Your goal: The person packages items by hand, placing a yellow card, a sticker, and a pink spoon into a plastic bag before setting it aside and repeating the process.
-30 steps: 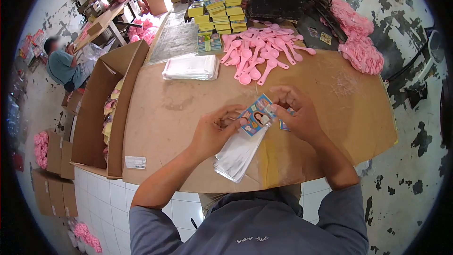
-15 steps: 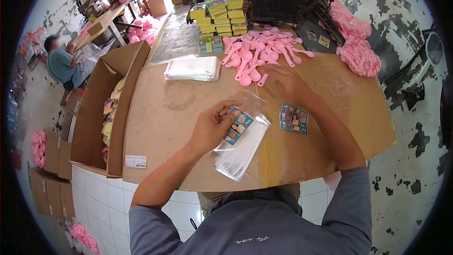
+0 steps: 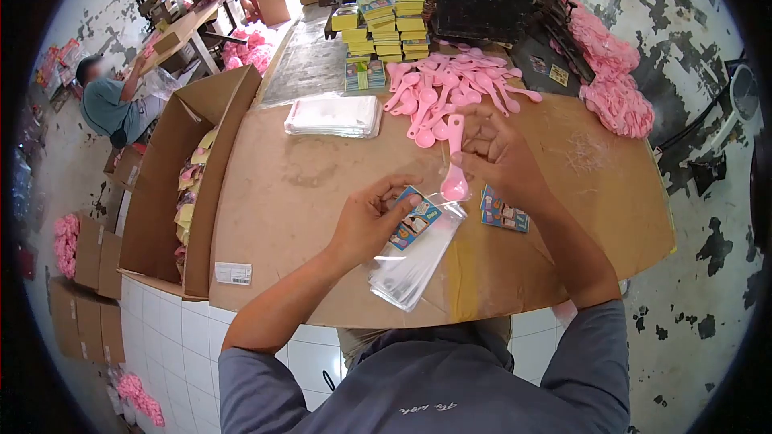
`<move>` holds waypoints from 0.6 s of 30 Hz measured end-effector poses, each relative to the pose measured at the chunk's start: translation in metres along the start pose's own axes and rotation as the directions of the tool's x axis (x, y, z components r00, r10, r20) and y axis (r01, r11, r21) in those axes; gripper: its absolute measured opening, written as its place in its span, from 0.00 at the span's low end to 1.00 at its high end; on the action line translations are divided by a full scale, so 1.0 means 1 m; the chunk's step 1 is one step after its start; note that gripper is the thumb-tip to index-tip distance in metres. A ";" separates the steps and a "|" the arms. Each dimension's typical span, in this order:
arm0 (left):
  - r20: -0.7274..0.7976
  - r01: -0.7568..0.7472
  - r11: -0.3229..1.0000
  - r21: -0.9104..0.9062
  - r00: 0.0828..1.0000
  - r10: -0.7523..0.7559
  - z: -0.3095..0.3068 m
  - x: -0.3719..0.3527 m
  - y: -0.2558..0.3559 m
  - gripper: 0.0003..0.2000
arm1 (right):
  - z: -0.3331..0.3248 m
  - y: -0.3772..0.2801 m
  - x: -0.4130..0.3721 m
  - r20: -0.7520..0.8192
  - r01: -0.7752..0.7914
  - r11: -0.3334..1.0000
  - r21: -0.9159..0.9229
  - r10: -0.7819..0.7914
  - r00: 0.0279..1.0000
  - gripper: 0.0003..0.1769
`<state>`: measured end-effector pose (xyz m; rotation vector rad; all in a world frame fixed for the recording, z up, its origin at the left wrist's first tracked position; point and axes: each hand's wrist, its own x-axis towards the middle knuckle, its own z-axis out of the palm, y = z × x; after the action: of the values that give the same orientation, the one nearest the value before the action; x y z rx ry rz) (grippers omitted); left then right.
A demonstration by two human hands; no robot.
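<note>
Table (image 3: 579, 237), bags (image 3: 408, 277) near its edge. Box (image 3: 219, 201) far left of bags; spoon pile (image 3: 442, 88) beyond. Right hand (image 3: 505, 159) pinching spoon (image 3: 454, 186), bowl down at bags' top end, apparently lining up. Left hand (image 3: 362, 221) gripping card (image 3: 414, 225) above bags. Shirt (image 3: 426, 378) reads "Fly high"; label (image 3: 233, 274) illegible.

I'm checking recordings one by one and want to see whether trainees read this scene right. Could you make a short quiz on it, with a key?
1. What does the right hand hold?
A) a roll of tape
B) a pink spoon
C) a pair of scissors
2. True or false: the left hand holds a printed card.
3. Fill in: the long open cardboard box stands on the person's ____ side of the table.

Key: 1 B; 2 true; 3 left
</note>
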<state>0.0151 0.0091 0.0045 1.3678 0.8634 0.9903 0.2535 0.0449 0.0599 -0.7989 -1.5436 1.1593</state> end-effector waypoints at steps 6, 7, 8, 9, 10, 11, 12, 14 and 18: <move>0.038 -0.013 1.000 -0.012 0.999 0.014 0.003 0.000 -0.001 0.14 | 0.013 0.001 -0.006 -0.022 -0.011 0.998 -0.056 0.010 1.000 0.31; 0.045 -0.006 1.000 -0.021 0.999 0.007 0.002 0.001 -0.003 0.15 | 0.016 0.001 -0.009 -0.041 -0.013 1.000 -0.028 0.012 0.999 0.31; 0.052 0.002 1.000 -0.030 0.999 -0.001 0.002 0.001 -0.005 0.15 | 0.021 0.001 -0.011 -0.061 -0.016 1.000 0.001 0.016 0.998 0.30; 0.060 0.013 0.999 -0.040 0.998 -0.010 0.002 0.001 -0.006 0.15 | 0.023 0.002 -0.013 -0.080 -0.019 0.999 0.030 0.022 0.997 0.29; 0.065 0.026 0.999 -0.044 0.998 -0.023 0.002 0.000 -0.006 0.15 | 0.023 0.004 -0.013 -0.108 0.003 0.999 0.032 0.001 0.994 0.28; 0.071 0.039 0.998 -0.047 0.997 -0.036 0.004 -0.001 -0.003 0.15 | 0.024 0.006 -0.013 -0.136 0.025 0.999 0.034 -0.020 0.990 0.27; 0.077 0.051 0.997 -0.050 0.996 -0.047 0.004 -0.001 -0.001 0.15 | 0.024 0.007 -0.013 -0.163 0.048 0.998 0.035 -0.042 0.986 0.26; 0.055 0.034 0.999 -0.012 0.998 -0.033 0.003 -0.002 -0.002 0.15 | 0.017 0.008 -0.014 -0.069 -0.012 0.996 -0.085 0.006 0.998 0.25; 0.080 0.104 0.993 0.060 0.991 -0.109 0.002 -0.001 0.003 0.15 | 0.023 0.009 -0.013 -0.123 0.048 0.999 0.016 -0.046 0.991 0.24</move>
<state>0.0162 0.0072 0.0078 1.3858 0.8972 0.8269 0.2348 0.0296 0.0462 -0.8027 -1.4406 1.0689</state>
